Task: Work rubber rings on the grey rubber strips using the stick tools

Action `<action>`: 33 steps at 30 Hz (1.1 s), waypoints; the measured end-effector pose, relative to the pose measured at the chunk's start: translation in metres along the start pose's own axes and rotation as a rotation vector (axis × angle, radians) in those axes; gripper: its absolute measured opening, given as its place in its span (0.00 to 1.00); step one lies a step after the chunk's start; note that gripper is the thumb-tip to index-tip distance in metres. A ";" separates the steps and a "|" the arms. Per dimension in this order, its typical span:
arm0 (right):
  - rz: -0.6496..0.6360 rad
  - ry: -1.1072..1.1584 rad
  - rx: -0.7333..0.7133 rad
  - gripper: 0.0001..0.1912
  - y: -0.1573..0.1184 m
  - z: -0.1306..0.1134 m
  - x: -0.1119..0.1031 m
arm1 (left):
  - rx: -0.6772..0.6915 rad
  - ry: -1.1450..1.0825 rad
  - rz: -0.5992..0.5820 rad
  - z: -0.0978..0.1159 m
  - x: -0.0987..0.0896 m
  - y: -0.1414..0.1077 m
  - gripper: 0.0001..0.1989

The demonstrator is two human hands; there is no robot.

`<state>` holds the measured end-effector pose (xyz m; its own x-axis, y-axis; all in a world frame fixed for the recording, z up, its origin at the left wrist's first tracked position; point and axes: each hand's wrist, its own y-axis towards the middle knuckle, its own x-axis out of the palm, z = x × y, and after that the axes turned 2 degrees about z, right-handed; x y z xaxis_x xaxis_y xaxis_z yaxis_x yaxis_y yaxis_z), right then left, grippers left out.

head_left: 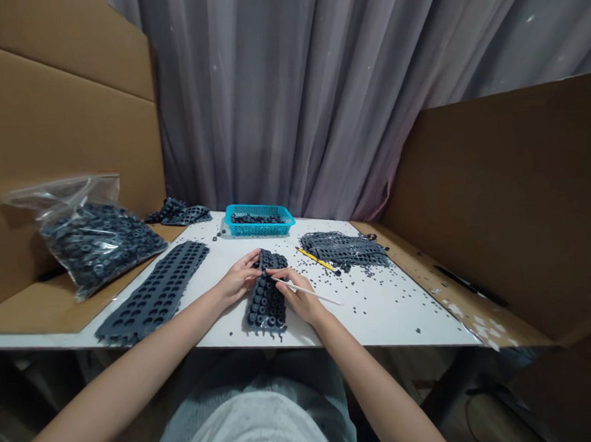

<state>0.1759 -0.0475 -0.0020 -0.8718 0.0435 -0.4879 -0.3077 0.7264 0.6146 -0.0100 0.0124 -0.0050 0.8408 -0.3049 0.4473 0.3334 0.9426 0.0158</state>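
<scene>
A dark grey moulded rubber sheet [265, 309] with rows of round, ring-like bumps lies in front of me on the white table. My left hand [241, 277] is at its left edge, with thumb and fingers closed on the sheet's upper part. My right hand [297, 294] pinches a thin white stick [317, 295] like a pen, its tip end over the upper middle of the sheet. The fingers partly cover the sheet there, so what the tip touches is hidden.
A long sheet with holes [157, 293] lies left, beside a clear bag of rubber rings [104, 239]. A blue basket [261, 230] stands behind. Perforated sheets [347, 248], a yellow stick [315, 258] and scattered black bits lie right. Cardboard walls [515, 214] flank the table.
</scene>
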 end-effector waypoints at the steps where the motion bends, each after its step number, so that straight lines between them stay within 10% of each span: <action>1: -0.001 0.001 0.002 0.10 0.000 0.000 0.000 | -0.001 -0.002 0.002 0.000 0.000 0.000 0.31; 33: -0.089 -0.287 -0.193 0.14 0.006 0.013 0.003 | -0.021 -0.015 0.064 -0.005 -0.001 0.005 0.31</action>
<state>0.1765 -0.0342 -0.0083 -0.7041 0.1972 -0.6822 -0.4675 0.5944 0.6543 -0.0071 0.0164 -0.0101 0.8545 -0.2418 0.4598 0.2883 0.9570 -0.0324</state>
